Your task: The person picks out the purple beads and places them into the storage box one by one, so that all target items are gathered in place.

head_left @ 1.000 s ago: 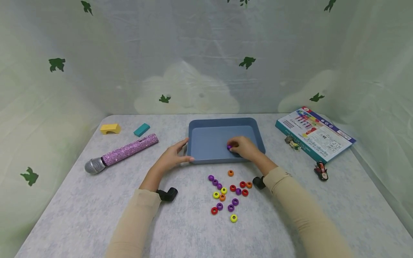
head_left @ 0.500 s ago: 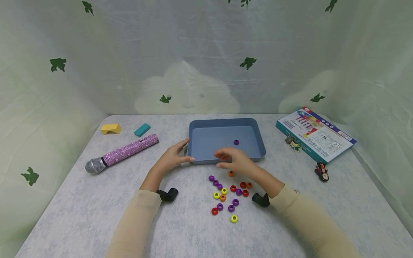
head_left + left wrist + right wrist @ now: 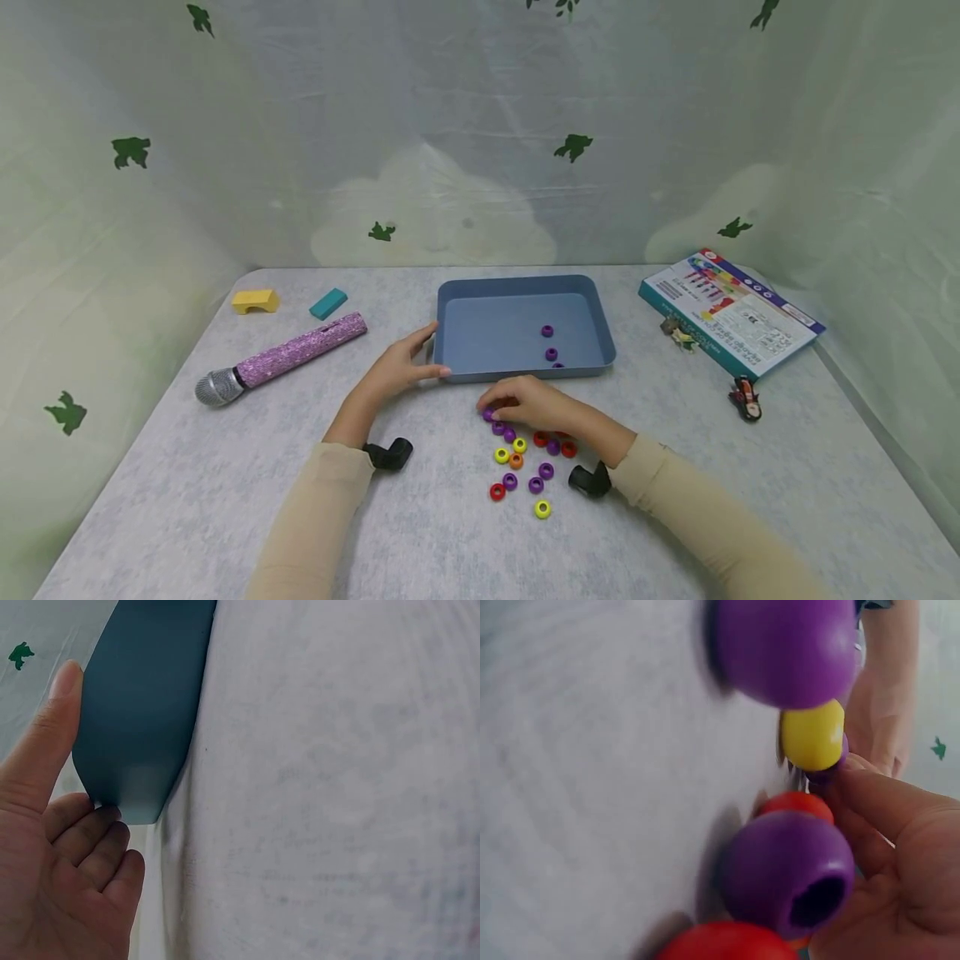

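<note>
My left hand (image 3: 401,367) touches the near left corner of a blue-grey tray (image 3: 487,377), the thumb at the front wall and the fingers at the left end. In the left wrist view those fingers are loosely bent against the tray (image 3: 142,712). With thumb and fingertips, my right hand (image 3: 536,404) pinches a purple bead (image 3: 488,414) on the table in front of the tray. More purple beads (image 3: 546,471), red beads (image 3: 497,492), yellow beads (image 3: 542,509) and an orange bead (image 3: 516,461) lie scattered beside it. Three purple beads (image 3: 551,354) are inside the tray, towards the right.
To the left lie a pink glittery microphone (image 3: 300,350), a yellow arch block (image 3: 255,301) and a teal block (image 3: 327,304). On the right are a flat game box (image 3: 738,308), a small figure (image 3: 678,333) and a dark red toy (image 3: 746,398).
My right hand has let purple beads go in the tray, drawn back over the front wall and taken hold of another purple bead on the table. The left hand stays put.
</note>
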`<state>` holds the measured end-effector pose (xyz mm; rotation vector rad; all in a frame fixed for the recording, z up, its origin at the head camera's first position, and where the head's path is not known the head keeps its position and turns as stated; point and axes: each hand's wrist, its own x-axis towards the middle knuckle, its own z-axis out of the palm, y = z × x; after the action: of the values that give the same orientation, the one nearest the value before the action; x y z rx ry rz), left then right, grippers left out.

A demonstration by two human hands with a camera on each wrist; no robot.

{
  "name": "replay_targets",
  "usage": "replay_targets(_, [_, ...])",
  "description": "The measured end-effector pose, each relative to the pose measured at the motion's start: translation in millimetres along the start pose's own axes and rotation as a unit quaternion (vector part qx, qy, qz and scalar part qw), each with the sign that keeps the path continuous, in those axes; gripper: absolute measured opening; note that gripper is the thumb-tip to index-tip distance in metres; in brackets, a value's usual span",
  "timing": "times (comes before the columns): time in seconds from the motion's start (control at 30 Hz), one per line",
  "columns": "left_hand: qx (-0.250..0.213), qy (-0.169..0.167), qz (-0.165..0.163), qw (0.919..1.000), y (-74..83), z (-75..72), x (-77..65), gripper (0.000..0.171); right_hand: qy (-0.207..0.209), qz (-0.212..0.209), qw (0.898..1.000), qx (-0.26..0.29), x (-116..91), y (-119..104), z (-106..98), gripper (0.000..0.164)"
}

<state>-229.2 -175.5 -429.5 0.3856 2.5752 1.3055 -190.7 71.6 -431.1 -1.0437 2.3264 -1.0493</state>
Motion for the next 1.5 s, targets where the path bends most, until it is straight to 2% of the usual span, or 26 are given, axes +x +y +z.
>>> replay_targets(0.13, [-0.004,0.004,-0.001,1.0000,-0.7,0.0,-0.8,0.085,-0.010,-0.007,1.000,-0.024,3,-1,1,0.020])
replay_targets(0.27, [-0.003,0.005,-0.004,1.0000,-0.9,0.8,-1.1,0.084,0.012,-0.003,1.000,-0.013,1,-5,-5,0.022])
replay_targets(0.4, [-0.005,0.008,-0.005,0.9999,-1.0,1.4,-0.9,0.083,0.082,-0.005,0.996,0.028,-2,-6,-22,0.026])
replay_targets(0.53, [-0.006,0.008,-0.004,0.9999,-1.3,1.5,-0.5,0.083,0.166,-0.007,0.984,0.064,-1,3,-43,0.027])
replay_targets(0.63, [-0.005,0.005,-0.006,1.0000,-2.0,1.5,0.0,0.083,0.208,0.022,0.974,0.086,-1,14,-55,0.026])
replay_targets(0.7, [-0.005,0.003,-0.006,1.0000,-2.3,1.4,0.2,0.083,0.222,0.049,0.970,0.087,-1,22,-60,0.025])
replay_targets(0.83, [-0.003,0.000,-0.006,1.0000,-1.7,1.0,-0.3,0.084,0.221,0.096,0.969,0.052,0,35,-64,0.024])
replay_targets(1.03, [0.002,-0.004,0.001,1.0000,-0.4,-0.2,-1.6,0.086,0.188,0.149,0.970,-0.031,9,40,-63,0.020])
replay_targets(1.17, [0.001,0.000,0.002,1.0000,-0.8,-0.4,-1.8,0.088,0.176,0.166,0.970,-0.036,12,39,-62,0.020])
replay_targets(1.27, [-0.001,0.003,0.000,1.0000,-1.3,0.1,-1.6,0.088,0.179,0.161,0.971,-0.019,10,37,-62,0.023])
replay_targets(1.37, [-0.003,0.004,0.000,1.0000,-1.3,0.5,-1.8,0.087,0.186,0.137,0.973,0.005,6,33,-63,0.028])
replay_targets(1.5, [-0.005,0.006,0.001,1.0000,-0.7,0.4,-2.0,0.086,0.192,0.071,0.979,0.016,-5,13,-61,0.031])
